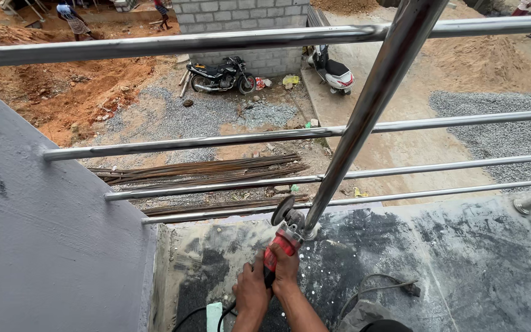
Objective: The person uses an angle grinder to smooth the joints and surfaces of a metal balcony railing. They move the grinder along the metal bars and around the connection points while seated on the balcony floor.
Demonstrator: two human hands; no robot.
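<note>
A red angle grinder [283, 238] lies low against the foot of a shiny steel railing post [364, 110], its disc [282, 211] by the post's base. My left hand [251, 292] grips the grinder's rear body. My right hand [286, 268] wraps the body just ahead of it. A black cord [187, 317] trails from the tool toward the bottom edge.
Horizontal steel rails [216, 140] run left to a grey wall [38, 246]. The balcony floor [462, 264] is dark and stained, with a loose cable [382, 284]. Far below lie rebar bundles [198, 169], gravel, a motorcycle [221, 75], a scooter [333, 71] and people.
</note>
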